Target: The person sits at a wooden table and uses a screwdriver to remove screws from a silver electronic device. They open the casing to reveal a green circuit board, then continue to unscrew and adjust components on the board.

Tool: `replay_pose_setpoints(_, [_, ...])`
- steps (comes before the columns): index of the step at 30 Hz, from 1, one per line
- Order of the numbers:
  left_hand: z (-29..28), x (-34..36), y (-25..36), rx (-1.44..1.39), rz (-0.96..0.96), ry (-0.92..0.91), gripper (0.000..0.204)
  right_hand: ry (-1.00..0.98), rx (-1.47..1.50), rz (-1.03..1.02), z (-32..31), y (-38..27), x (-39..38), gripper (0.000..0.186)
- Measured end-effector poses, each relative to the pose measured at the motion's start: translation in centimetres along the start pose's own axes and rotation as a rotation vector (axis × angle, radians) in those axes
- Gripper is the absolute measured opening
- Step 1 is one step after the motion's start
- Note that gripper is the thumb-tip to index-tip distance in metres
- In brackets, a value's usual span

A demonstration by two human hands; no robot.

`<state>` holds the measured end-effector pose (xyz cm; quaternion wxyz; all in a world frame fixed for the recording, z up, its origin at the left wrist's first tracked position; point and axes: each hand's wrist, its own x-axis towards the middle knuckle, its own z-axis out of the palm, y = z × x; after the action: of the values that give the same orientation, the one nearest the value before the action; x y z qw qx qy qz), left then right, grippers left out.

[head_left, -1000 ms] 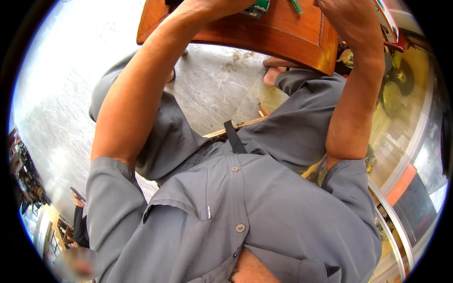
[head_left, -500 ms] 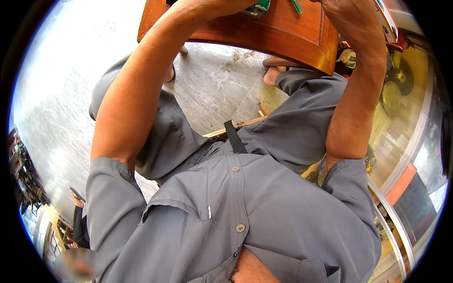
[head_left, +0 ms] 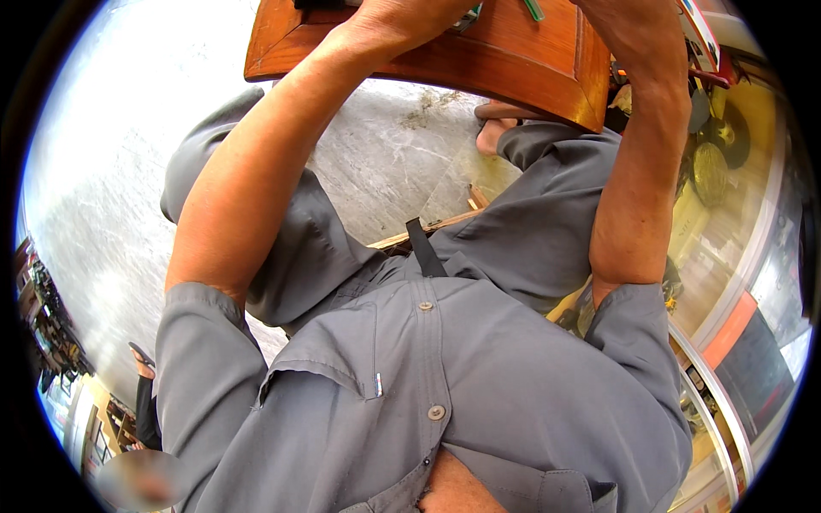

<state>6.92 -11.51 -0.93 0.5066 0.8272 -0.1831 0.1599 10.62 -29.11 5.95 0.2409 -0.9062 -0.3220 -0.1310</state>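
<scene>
Head view: fingers of left hand (head_left: 417,20) and right hand (head_left: 631,22) are cropped; spread, hold, work done or remaining cannot be told. Between them, a green strip (head_left: 534,10) is seen on the wooden table (head_left: 518,53).

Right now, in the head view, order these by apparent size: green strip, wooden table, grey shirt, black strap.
Largest to smallest:
grey shirt, nearest the camera
wooden table, partly out of frame
black strap
green strip

I log: one reddish-brown wooden table (head_left: 534,77); left hand (head_left: 415,19) above it, cropped by my view's top edge; right hand (head_left: 623,19), likewise cropped, toward its right side; one slim green item (head_left: 534,9) between them; one grey shirt (head_left: 513,368); one pale floor (head_left: 402,162).
</scene>
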Motion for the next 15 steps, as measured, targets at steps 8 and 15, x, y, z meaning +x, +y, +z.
replay_pose_setpoints(8, [0.1, -0.3, 1.0, -0.111, -0.108, 0.016, 0.016, 0.005, -0.014, 0.062, 0.0, -1.8, -0.6, 0.046])
replay_pose_setpoints(15, [0.2, -0.2, 0.1, -0.475, 0.046, -0.096, 0.017, -0.139, 0.025, 0.041, -0.4, -1.4, -0.3, 0.040])
